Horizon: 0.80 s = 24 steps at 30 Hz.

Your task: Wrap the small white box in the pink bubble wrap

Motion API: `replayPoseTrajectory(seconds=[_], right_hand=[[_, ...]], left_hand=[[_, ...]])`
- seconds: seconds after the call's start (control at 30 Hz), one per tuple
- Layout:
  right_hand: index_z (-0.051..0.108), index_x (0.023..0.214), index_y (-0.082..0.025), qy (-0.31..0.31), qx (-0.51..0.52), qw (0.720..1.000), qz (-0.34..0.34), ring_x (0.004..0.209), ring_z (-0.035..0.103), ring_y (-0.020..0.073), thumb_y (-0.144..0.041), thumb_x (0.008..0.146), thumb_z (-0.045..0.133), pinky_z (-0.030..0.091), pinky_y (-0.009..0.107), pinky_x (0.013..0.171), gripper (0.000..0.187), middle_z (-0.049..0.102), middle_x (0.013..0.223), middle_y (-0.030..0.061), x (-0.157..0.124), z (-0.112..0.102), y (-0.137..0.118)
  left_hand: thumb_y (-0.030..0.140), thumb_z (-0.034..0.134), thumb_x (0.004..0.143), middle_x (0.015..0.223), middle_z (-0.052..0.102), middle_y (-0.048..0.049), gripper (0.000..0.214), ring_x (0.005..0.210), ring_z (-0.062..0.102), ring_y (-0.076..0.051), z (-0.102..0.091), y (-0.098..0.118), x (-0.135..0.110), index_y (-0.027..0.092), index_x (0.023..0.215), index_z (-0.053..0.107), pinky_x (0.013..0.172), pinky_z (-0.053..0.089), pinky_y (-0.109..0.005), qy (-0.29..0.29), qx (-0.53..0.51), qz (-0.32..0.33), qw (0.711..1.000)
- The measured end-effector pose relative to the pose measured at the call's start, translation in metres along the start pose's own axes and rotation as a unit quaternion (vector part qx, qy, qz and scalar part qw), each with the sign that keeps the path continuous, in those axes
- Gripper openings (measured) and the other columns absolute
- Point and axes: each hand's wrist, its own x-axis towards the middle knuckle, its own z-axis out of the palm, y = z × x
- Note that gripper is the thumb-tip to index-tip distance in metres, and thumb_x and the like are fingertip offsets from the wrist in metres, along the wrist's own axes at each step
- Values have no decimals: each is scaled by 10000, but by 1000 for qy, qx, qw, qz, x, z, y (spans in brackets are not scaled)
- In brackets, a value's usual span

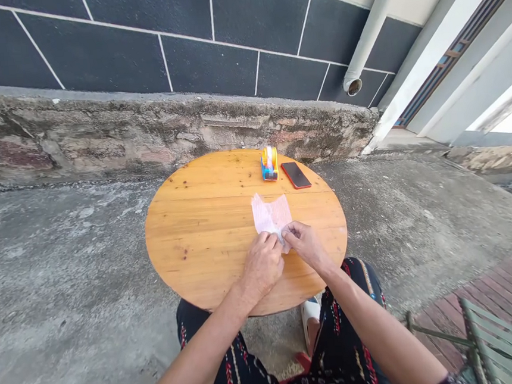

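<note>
A thin, crinkled white sheet [272,212], partly see-through, lies over the near middle of the round wooden table. I cannot tell whether it is tissue or plastic wrap. At its near edge my left hand [264,258] is closed, fingers curled down on the sheet. My right hand [303,241] pinches the sheet's near right part between thumb and fingers, close beside the left. The sheet's far end spreads flat with a ragged edge, while its near end is bunched and partly hidden by my fingers.
On the far side of the table [200,221] stand a yellow and blue tape dispenser [270,164] and, right of it, a dark-screened phone [296,175] with a red edge. A stone ledge [143,136] runs behind. A slatted green chair [497,338] is at lower right.
</note>
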Motion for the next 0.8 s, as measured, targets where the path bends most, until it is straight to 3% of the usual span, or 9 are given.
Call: replayPoseTrajectory(seconds=[0.2,0.47,0.7,0.8], right_hand=[[645,791,-178,-3,-82,996,-45,634,567,140,-258,824,532,429,245,610,142,644,707,11,-2,2,-8],[652,1014,-203,-79,-143,981,-103,790,611,170,-221,873,502,461,288,747,207,678,877,46,-9,-9,-18],[649,1034,-189,-153,-122,970,-145,873,609,177,-222,919,448,451,293,805,235,683,964,65,-4,-21,-29],[648,1026,-183,-166,-99,967,-163,907,609,174,-236,950,386,444,299,842,278,680,988,62,1,-24,-28]], left_hand=[[38,488,798,961,606,-69,224,956,479,-237,2,-1,-2,141,941,626,882,481,-389,18,-40,-7,999],[49,488,782,1047,578,-111,266,1031,501,-253,6,0,-8,123,1004,615,927,489,-413,33,-68,-21,997],[31,473,745,1343,435,-131,423,1157,478,-268,10,1,-11,148,1140,567,990,464,-425,84,-70,-27,994],[39,471,762,1202,523,-119,358,1096,500,-262,10,1,-10,147,1084,585,957,483,-417,70,-64,-22,995]])
